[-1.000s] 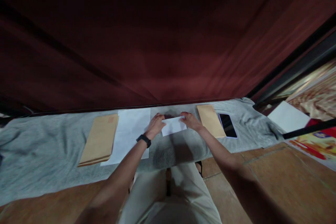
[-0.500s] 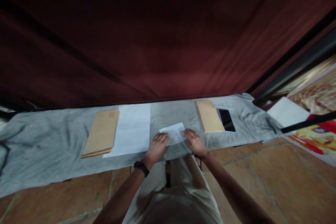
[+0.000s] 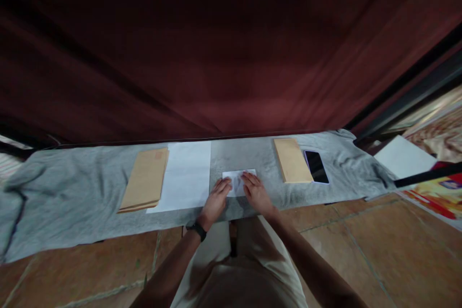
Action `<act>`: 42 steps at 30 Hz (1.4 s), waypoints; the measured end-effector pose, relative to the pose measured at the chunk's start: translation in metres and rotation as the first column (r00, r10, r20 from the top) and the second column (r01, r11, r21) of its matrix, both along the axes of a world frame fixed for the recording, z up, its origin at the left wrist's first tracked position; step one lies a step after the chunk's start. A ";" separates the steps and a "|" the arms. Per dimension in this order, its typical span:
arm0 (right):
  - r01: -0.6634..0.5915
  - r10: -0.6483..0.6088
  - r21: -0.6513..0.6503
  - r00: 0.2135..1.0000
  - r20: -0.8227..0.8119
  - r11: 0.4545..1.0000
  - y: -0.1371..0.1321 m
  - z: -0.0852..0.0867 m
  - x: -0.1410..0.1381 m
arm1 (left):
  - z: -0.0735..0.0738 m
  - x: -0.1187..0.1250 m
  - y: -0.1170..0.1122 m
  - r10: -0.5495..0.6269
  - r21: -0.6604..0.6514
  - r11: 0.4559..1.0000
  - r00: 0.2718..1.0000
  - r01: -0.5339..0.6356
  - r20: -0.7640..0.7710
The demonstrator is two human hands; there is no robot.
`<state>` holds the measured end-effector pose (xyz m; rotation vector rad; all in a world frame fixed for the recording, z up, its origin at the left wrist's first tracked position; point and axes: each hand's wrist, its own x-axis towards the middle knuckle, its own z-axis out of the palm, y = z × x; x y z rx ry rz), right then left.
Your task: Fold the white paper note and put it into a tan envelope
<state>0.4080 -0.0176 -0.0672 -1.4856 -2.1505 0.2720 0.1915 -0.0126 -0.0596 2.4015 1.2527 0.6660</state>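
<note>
small white rectangular paper [image 3: 237, 188], partly covered, its markings indistinct, between the left hand [image 3: 215, 197] at eight o'clock and the right hand [image 3: 256, 194] at four; both touch it, any grip indiscernible. on the grey cloth-covered surface [image 3: 245, 150], flat brown paper envelopes [image 3: 145, 179] at nine and a second brown stack [image 3: 292, 161] at two, contents unseen.

Free to my reach: the bare grey cloth [image 3: 249, 151] behind the small white paper [image 3: 236, 188], between the white sheet [image 3: 189, 173] and the right brown envelopes [image 3: 291, 161]; also the creased stretch beyond the left brown envelopes [image 3: 146, 178]. Obstructing me, rear: red curtain [image 3: 231, 82], spanning the cloth's back. Obstructing, right: those envelopes, phone [image 3: 316, 167] close alongside. Obstructing, left: white sheet near the left hand [image 3: 216, 200], envelopes overlapping it.
</note>
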 end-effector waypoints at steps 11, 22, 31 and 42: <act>0.066 -0.059 -0.029 0.977 0.206 0.997 0.001 -0.005 -0.016 | 0.000 0.048 -0.008 0.235 0.072 0.971 0.960 -0.226 -0.150; 0.096 -0.093 -0.009 0.980 0.174 0.995 0.003 -0.010 -0.011 | -0.014 0.057 -0.005 0.300 0.092 0.954 0.922 -0.286 -0.244; 0.173 -0.173 0.014 0.967 0.190 0.985 0.000 -0.015 0.012 | -0.013 0.041 -0.009 0.345 0.088 0.939 0.908 -0.334 -0.237; 0.240 -0.242 0.034 0.953 0.182 0.970 -0.009 -0.018 0.035 | -0.013 0.024 -0.025 0.371 0.117 0.928 0.910 -0.354 -0.184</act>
